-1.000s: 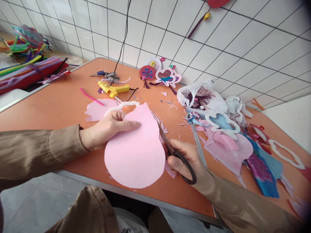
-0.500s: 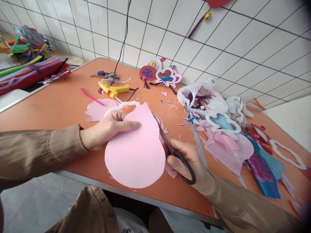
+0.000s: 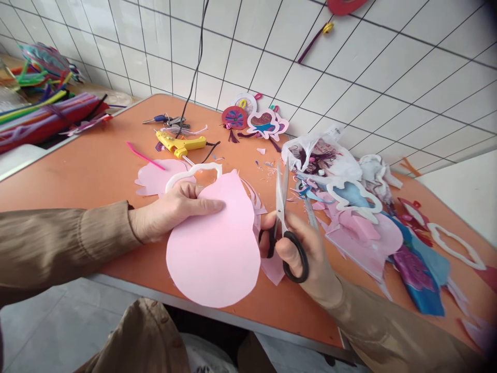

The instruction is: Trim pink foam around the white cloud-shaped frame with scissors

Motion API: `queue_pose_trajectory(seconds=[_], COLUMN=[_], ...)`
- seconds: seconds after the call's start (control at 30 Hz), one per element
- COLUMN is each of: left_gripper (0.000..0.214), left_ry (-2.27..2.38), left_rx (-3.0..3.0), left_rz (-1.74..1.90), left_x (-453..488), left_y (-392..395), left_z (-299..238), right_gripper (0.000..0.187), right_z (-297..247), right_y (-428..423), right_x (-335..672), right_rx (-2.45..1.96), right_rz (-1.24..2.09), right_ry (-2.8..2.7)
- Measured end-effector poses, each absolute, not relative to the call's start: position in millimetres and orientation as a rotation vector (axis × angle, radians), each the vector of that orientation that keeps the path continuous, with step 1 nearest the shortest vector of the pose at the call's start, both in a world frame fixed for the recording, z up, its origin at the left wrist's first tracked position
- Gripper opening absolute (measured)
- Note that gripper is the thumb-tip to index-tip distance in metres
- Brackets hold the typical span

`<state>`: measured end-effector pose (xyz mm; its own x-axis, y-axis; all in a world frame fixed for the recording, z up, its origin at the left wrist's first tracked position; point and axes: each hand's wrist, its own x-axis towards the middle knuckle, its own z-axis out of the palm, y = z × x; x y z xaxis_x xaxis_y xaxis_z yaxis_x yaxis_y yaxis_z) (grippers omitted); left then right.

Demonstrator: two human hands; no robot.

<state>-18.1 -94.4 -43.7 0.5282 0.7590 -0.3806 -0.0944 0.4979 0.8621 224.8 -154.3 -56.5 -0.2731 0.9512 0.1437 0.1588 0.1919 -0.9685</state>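
Note:
My left hand [image 3: 176, 210] pinches a piece of pink paper [image 3: 217, 254] by its left side, thumb on top. The paper has a wide rounded bottom and a narrower, pointed upper end. My right hand [image 3: 306, 248] holds scissors [image 3: 282, 207] by their black handles, with the blades slightly apart and pointing away from me. The scissors stand clear of the paper's right edge. Thin pink offcuts [image 3: 254, 199] lie just behind that edge. Beyond my left hand are a white wavy frame [image 3: 194, 170] and a pink scalloped paper shape [image 3: 155, 176].
A yellow glue gun [image 3: 180, 144] and keys [image 3: 171, 122] lie toward the back of the orange table [image 3: 97, 171]. Finished ornaments [image 3: 248, 119] lean near the tiled wall. A white plastic bag [image 3: 330, 155], paper scraps [image 3: 365, 233] and a blue piece [image 3: 421, 274] cover the right side.
The scissors have come away from the paper's right edge, turned more upright, and their blades have parted. The left hand keeps its grip, with the paper slightly lower.

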Motion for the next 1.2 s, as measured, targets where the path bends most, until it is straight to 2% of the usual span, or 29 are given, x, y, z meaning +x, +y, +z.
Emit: queue_pose_trajectory(seconds=[0.33, 0.57, 0.7, 0.8, 1.03, 1.2], left_gripper=[0.033, 0.030, 0.036, 0.038, 0.037, 0.038], left_ry=[0.917, 0.976, 0.997, 1.004, 0.976, 0.963], left_rx=[1.026, 1.038, 1.068, 1.074, 1.077, 0.969], left_rz=[0.762, 0.886, 0.882, 0.906, 0.973, 0.990], left_x=[-15, -12, -12, -12, -11, -9], left_y=[-96, -98, -100, -101, -102, -104], left_z=[-42, -39, -38, -39, -38, -34], right_gripper=[0.060, 0.057, 0.053, 0.052, 0.053, 0.051], right_z=[-51, -48, -50, -51, -43, -45], right_y=[-155, -156, -158, -161, -161, -155], right_x=[220, 218, 216, 216, 221, 218], right_rx=[-1.140, -1.135, -1.112, -1.103, -1.185, -1.098], right_rz=[1.369, 1.392, 1.417, 1.357, 0.981, 1.046], right_ry=[-1.598, -1.628, -1.644, -1.669, -1.707, -1.771])
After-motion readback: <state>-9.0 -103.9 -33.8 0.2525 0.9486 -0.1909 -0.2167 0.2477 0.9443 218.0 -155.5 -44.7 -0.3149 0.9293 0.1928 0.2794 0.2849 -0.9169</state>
